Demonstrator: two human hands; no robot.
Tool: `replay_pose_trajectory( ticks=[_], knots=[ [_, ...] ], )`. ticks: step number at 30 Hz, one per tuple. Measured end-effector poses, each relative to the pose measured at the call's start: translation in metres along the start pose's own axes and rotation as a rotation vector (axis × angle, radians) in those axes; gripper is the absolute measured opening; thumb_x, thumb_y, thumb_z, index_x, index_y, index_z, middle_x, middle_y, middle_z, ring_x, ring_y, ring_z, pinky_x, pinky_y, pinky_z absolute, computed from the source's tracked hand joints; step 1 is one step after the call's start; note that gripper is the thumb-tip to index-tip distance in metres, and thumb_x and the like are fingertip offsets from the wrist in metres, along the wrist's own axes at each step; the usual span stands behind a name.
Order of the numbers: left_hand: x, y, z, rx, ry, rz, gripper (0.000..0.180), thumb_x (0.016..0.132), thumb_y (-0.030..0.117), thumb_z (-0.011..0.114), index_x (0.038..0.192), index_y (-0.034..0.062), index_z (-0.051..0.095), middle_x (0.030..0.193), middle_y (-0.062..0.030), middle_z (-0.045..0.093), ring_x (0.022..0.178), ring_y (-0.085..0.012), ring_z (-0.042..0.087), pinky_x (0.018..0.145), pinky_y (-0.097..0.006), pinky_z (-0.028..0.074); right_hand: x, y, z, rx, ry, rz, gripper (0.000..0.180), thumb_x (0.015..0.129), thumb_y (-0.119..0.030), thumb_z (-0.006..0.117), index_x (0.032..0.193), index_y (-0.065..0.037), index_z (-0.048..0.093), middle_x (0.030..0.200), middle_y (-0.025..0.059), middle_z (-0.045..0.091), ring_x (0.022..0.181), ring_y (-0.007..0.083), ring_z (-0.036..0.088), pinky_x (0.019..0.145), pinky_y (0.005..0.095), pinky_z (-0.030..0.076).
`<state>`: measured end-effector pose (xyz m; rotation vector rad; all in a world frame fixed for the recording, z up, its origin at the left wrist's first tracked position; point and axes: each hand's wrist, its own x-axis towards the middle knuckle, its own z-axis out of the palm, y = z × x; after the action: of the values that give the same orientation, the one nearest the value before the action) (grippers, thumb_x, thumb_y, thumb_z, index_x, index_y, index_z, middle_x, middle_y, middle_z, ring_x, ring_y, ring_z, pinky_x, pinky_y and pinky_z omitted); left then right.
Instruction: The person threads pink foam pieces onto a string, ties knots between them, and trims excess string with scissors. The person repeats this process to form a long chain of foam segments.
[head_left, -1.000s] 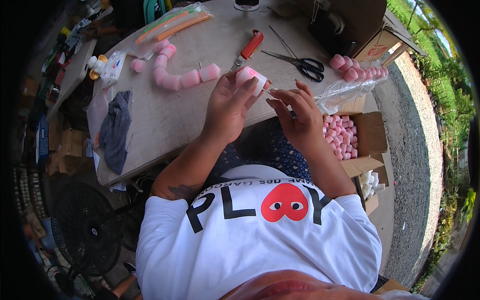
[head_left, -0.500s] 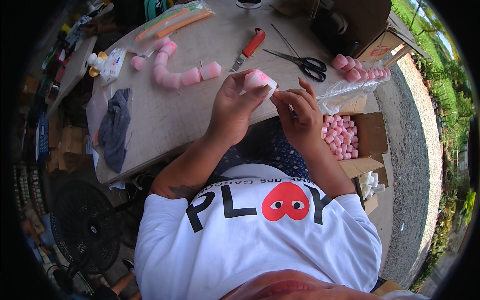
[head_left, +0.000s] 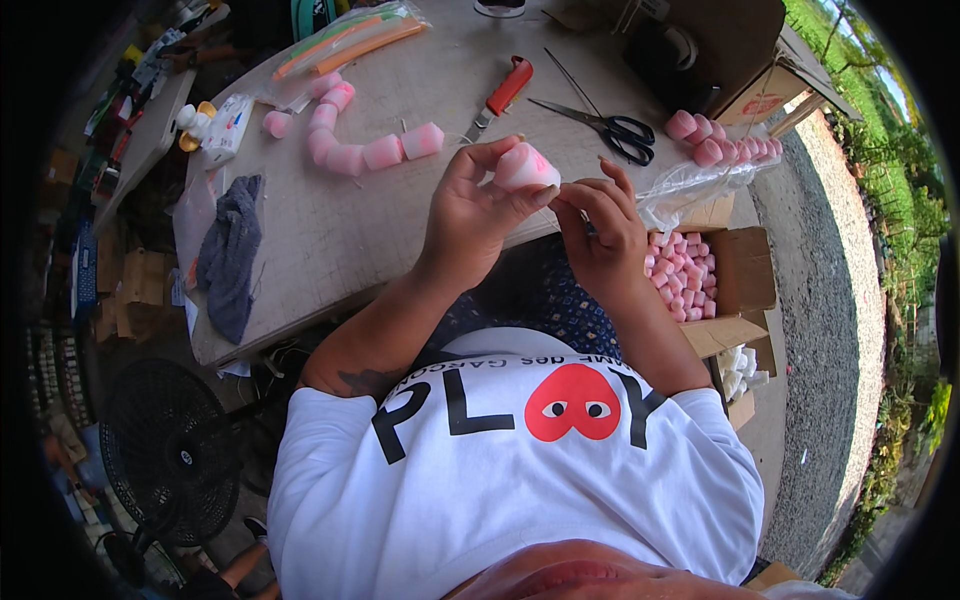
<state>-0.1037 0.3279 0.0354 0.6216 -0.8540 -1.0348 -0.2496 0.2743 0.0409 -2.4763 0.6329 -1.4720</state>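
Observation:
Over the table's near edge, my left hand (head_left: 470, 195) grips a pink-and-white wax piece (head_left: 524, 168), shaped like a small votive candle, between thumb and fingers. The piece lies tilted, with a deeper pink mark on its side. Beside its right end, my right hand (head_left: 605, 225) pinches thumb and forefinger together close to the left thumb. Whatever those fingertips hold is too small to make out. Beyond my left hand, a curved row of similar pink pieces (head_left: 383, 153) lies on the table, some with a thin pale tip like a wick.
A red-handled knife (head_left: 508, 88) and black scissors (head_left: 625, 138) lie on the table (head_left: 440, 85). More pink pieces (head_left: 708, 150) rest on plastic at right, above a cardboard box (head_left: 745, 270) of them. A grey cloth (head_left: 230, 260) lies left; a black fan (head_left: 170, 455) stands below.
The wax piece has turned slightly in my left hand and shifted a little to the right. My right hand has barely moved.

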Motion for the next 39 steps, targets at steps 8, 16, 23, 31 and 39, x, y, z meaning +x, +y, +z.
replay_pose_trajectory(
  ticks=[8,16,23,31,39],
  knots=[
    [0.000,0.000,-0.002,0.016,0.030,-0.079,0.044,0.082,-0.001,0.070,0.117,-0.0004,0.044,0.115,-0.0094,0.050,0.107,-0.0171,0.055,0.093,-0.031,0.050,-0.004,0.002,0.000,0.026,0.005,0.031,0.018,0.077,-0.004,0.072,0.091,-0.010,0.065,0.080,0.0011,0.066,0.073,0.0176,0.064,0.097,0.0447,0.039],
    [0.002,0.007,-0.003,-0.162,0.090,-0.223,0.038,0.088,0.012,0.066,0.115,-0.0001,0.042,0.110,-0.0107,0.054,0.101,-0.0207,0.060,0.093,-0.035,0.049,0.000,-0.003,0.001,0.078,0.005,0.111,0.018,0.077,-0.005,0.072,0.093,-0.011,0.065,0.084,0.0021,0.068,0.078,0.0186,0.066,0.096,0.0433,0.040],
    [0.002,0.007,-0.003,-0.151,0.077,-0.225,0.037,0.088,0.008,0.066,0.115,-0.0003,0.043,0.110,-0.0111,0.055,0.102,-0.0213,0.060,0.092,-0.034,0.050,-0.002,-0.001,0.000,0.039,-0.013,0.058,0.019,0.078,-0.002,0.069,0.095,-0.011,0.064,0.082,0.0020,0.064,0.078,0.0179,0.063,0.096,0.0448,0.040],
    [0.000,0.003,-0.001,-0.120,0.088,-0.194,0.040,0.083,0.002,0.070,0.115,-0.0013,0.046,0.112,-0.0099,0.053,0.103,-0.0175,0.057,0.091,-0.029,0.051,-0.002,0.000,-0.002,0.027,-0.074,0.038,0.020,0.080,0.000,0.067,0.097,-0.009,0.063,0.084,0.0032,0.064,0.081,0.0196,0.063,0.097,0.0470,0.039],
    [0.001,0.001,-0.014,0.393,-0.044,0.059,0.047,0.082,-0.007,0.066,0.123,0.0024,0.046,0.117,-0.0074,0.052,0.108,-0.0152,0.055,0.093,-0.030,0.050,0.007,-0.002,-0.015,0.141,-0.155,0.222,0.026,0.080,-0.006,0.071,0.105,-0.005,0.065,0.100,0.0104,0.064,0.094,0.0234,0.062,0.093,0.0411,0.043]
  ],
)
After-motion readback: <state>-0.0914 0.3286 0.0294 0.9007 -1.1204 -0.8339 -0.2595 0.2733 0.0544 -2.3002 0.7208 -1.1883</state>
